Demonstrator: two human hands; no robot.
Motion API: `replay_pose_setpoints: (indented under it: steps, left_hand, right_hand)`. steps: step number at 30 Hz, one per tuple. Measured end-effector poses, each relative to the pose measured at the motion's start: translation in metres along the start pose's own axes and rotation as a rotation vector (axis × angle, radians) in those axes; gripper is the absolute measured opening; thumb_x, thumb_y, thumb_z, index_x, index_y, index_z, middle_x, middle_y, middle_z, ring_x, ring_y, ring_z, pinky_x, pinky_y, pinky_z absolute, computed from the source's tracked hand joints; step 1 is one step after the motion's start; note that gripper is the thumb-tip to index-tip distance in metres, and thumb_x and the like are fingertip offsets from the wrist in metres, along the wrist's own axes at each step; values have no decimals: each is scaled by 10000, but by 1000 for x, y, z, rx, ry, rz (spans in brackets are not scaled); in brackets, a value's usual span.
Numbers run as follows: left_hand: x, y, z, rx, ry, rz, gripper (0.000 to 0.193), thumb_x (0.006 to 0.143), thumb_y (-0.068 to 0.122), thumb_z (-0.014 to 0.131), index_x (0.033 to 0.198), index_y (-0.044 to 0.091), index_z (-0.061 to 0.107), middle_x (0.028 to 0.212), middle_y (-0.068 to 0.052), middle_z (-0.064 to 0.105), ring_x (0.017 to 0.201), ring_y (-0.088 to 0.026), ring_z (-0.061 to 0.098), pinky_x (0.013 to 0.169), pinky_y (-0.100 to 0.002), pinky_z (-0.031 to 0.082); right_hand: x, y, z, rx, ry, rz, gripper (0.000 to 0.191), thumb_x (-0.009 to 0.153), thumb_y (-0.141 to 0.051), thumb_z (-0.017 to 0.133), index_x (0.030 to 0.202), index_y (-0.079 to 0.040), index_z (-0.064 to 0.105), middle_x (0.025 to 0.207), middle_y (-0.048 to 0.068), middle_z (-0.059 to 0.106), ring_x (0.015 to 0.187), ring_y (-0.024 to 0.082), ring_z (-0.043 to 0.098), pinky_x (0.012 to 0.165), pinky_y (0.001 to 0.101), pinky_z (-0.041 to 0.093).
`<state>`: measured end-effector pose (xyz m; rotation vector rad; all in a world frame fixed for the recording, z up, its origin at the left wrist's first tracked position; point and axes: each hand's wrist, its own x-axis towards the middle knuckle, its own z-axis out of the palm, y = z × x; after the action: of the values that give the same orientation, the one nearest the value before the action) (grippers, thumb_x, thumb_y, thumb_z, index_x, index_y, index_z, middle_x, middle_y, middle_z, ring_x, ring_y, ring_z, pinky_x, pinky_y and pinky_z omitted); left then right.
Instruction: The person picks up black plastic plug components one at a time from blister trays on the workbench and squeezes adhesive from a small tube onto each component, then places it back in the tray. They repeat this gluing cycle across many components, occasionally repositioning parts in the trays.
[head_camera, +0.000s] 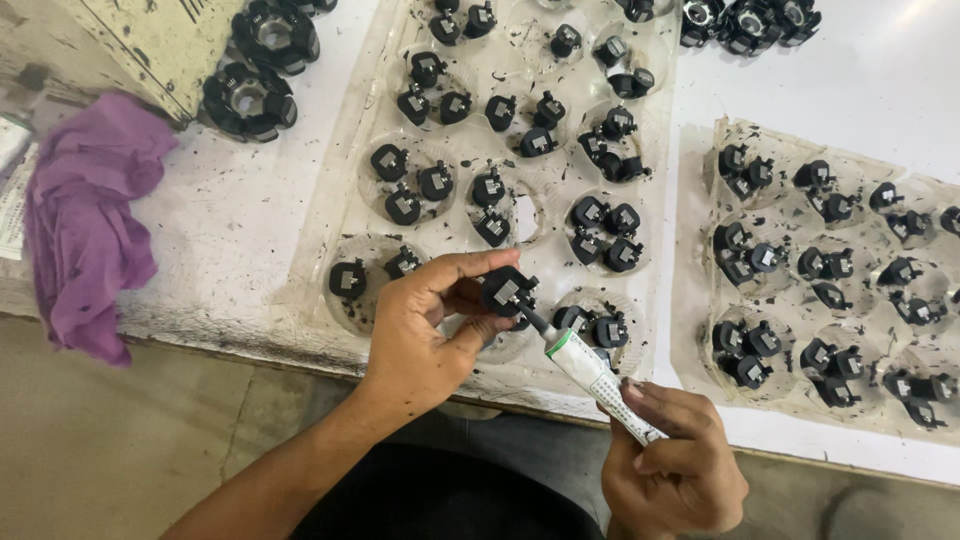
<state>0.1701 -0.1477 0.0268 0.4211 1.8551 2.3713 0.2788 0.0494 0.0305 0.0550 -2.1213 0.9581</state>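
Left hand (425, 325): you pinch one black plastic part (508, 291), metal face turned toward the nozzle.
Right hand (672, 460): fist clamped around white tube (592, 372), tip touching the part.
Clear tray (350, 170): like parts wait on the counter (230, 240).

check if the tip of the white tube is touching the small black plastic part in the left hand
Touching. The head view shows the white tube's dark nozzle tip meeting the underside of the small black plastic part, pinched in the left hand; no gap shows.

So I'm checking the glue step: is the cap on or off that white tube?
Off. The white tube in the right hand ends in a bare dark nozzle touching the small black part pinched by the left hand.
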Motion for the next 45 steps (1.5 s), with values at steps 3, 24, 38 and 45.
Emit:
replay_pose_setpoints:
  steps: [3,24,38,45]
  left_hand:
    - [0,0,-2,30,-7,-17,542,820,-229,672,1304,16,674,1129,-66,718,929,-96,722,868,-257,649]
    - [1,-10,-3,-10,4,-60,524,821,-176,743,1295,37,676,1114,-48,734,973,-85,711,905,-258,658]
    - [-15,-31,5,-406,-77,-275,386,945,-57,684,1329,-26,654,1104,-85,723,923,-139,693,881,-302,619]
    - [-20,-34,4,-479,-75,-349,386,955,76,713,1320,-35,656,1104,-108,741,853,-171,713,805,-314,615]
  right_hand:
    - [6,7,-1,38,-15,-105,427,675,178,765,699,-80,425,938,225,710,929,329,759,732,355,634]
    - [4,12,6,22,46,-149,459,704,208,740,679,-73,378,877,207,700,795,289,748,694,360,615]
    - [0,7,6,49,138,-37,459,760,169,793,723,-62,398,880,195,677,865,309,741,779,389,623]
    - [-5,17,9,60,132,-84,485,780,218,781,722,-57,386,902,205,684,787,293,723,717,361,618]
